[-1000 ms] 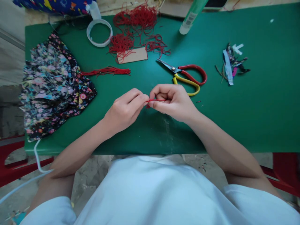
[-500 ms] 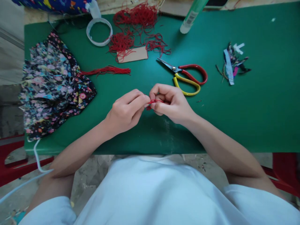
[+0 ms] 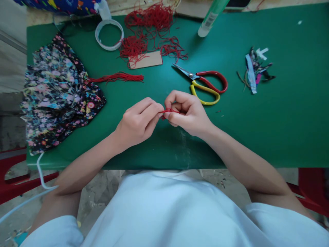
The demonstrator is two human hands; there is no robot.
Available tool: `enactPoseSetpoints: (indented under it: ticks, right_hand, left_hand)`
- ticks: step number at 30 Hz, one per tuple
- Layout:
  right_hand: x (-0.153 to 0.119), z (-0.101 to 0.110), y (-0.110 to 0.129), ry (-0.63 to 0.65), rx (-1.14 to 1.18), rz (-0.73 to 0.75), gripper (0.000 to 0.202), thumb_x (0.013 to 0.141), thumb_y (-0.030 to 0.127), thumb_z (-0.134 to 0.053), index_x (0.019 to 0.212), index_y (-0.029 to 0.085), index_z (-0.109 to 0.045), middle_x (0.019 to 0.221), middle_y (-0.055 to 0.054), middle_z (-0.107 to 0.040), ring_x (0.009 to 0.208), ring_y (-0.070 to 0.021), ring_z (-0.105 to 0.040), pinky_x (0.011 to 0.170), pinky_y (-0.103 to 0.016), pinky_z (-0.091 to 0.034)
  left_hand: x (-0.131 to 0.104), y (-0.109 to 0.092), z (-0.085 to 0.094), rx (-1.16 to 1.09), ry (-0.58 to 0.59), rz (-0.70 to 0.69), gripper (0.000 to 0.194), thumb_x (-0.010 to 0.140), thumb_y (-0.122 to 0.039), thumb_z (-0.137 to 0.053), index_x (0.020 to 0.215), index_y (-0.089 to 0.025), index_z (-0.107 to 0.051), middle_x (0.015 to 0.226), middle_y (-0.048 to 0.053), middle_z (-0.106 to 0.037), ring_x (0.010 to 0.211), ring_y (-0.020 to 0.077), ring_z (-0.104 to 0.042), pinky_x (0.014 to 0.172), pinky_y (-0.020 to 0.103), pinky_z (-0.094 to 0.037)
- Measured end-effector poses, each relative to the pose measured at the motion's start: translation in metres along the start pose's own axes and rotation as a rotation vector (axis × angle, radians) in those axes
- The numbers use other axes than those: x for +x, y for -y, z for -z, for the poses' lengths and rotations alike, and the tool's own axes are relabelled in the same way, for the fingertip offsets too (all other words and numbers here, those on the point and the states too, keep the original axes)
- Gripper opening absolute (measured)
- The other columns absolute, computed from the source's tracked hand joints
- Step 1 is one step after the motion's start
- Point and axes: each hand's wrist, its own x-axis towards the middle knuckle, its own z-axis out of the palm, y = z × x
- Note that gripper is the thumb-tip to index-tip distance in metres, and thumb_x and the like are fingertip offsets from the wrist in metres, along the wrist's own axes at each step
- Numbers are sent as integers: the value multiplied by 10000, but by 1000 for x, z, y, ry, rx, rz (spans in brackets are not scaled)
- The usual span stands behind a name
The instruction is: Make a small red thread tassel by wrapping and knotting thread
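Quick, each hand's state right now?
Left hand: closed, pinching red thread.
Right hand: closed, also pinching red thread.

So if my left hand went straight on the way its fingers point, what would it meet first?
Most likely your right hand, directly ahead of the left hand, with red thread between them. I can't tell from this angle whether they already touch.

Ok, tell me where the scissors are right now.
In the head view, the scissors lie on the green tabletop, right of centre and just beyond the right hand, their blades pointing left toward the piece of cardboard.
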Motion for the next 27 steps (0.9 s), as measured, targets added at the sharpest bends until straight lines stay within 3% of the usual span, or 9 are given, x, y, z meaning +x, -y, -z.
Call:
enactPoseSetpoints:
  ticks: [10, 17, 21, 27]
  right_hand:
    - [1, 0, -1, -18, -52, 101, 135, 739, 76, -590, 734, 178, -502, 486, 117, -340, 418, -18, -285, 418, -183, -206]
    - [1, 5, 1, -8, -83, 116, 114, 731, 89, -576, 766, 177, -512, 490, 110, -368, 416, -24, -276, 411, -187, -197]
    - [0, 7, 3, 34, -68, 66, 158, 776, 179, -648, 873, 176, -523, 484, 126, -308, 407, -30, -229, 405, -201, -151]
    - [0, 5, 3, -17, -154, 84, 272, 785, 333, -767, 811, 167, -552, 492, 123, -272, 433, -30, -198, 413, -214, -138]
  left_hand:
    - [0, 3, -2, -44, -32, -37, 129, 949, -114, -492, 932, -169, -608, 847, 24, -659, 774, 107, -637, 728, 200, -506]
    - [2, 6, 2, -16, -35, -29, 159, 970, -159, -461, 936, -191, -612, 818, 17, -641, 754, 124, -635, 740, 237, -517]
    - [2, 6, 1, 8, -40, -43, 143, 956, -146, -482, 923, -184, -616, 821, 25, -647, 765, 127, -632, 736, 234, -518]
    - [-1, 5, -1, 6, -34, -47, 134, 957, -150, -479, 931, -179, -607, 829, 31, -645, 785, 133, -628, 742, 241, -516]
